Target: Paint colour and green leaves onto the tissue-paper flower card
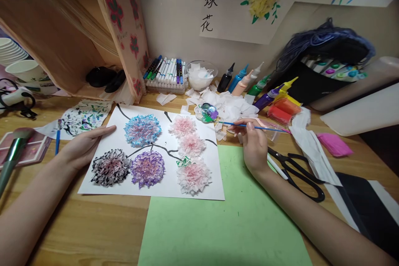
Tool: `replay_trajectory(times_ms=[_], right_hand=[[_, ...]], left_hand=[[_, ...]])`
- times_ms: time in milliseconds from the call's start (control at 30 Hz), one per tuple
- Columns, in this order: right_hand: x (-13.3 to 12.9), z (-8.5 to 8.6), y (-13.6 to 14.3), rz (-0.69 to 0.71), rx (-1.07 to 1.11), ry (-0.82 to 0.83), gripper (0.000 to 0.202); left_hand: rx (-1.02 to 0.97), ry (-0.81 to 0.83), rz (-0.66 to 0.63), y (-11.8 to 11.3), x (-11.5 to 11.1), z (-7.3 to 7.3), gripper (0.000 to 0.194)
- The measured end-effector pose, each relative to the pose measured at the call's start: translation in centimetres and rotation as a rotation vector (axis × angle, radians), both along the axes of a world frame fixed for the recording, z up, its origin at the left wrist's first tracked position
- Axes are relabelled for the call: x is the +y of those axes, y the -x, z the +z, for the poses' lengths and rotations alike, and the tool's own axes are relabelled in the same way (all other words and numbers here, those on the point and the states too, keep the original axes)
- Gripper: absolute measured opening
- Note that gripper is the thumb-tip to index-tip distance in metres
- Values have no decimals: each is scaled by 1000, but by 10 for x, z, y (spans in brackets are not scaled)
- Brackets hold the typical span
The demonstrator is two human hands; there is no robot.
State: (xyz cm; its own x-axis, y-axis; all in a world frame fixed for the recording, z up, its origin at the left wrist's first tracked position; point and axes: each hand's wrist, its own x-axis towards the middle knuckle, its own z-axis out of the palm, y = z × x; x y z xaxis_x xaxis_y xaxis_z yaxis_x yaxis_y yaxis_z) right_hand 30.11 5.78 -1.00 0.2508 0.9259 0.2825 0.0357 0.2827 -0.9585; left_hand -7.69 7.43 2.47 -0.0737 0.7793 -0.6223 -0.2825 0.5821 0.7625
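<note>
At the left edge of a white sheet of paper [168, 131], my left hand [89, 143] grips it, the fingers partly hidden behind the sheet. Crinkled paper flowers stand out from the sheet: a blue one [142, 129], a black-tipped one [111, 167], a purple one [147, 169] and several pink ones [193, 177]. Painted dark branches run between them. Pinched in my right hand [254, 145] is a thin blue paintbrush [258, 126], its tip at a small flower-shaped paint palette [206, 112] with green and purple paint.
A green mat [224, 232] lies under the sheet. Black scissors [301, 174] rest right of my right hand. Paint bottles [240, 81], torn white tissue [237, 104], a glass bowl [201, 75] and markers [166, 72] line the back. At left are a second paintbrush [57, 138] and a decorated box [121, 41].
</note>
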Motion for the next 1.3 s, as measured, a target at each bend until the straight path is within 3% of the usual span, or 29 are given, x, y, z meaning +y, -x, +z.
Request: replay_trajectory(times_ms=[233, 333, 533, 1300], right_hand=[[-27, 1, 3, 157, 336, 188, 14], [-42, 2, 3, 238, 322, 249, 12], [-53, 2, 2, 364, 153, 169, 13], [-53, 0, 1, 316, 51, 107, 14]], left_hand=[[2, -22, -26, 1, 1, -2, 30], [7, -25, -19, 0, 1, -2, 31], [19, -34, 15, -1, 1, -3, 31], [58, -40, 0, -5, 2, -2, 37]])
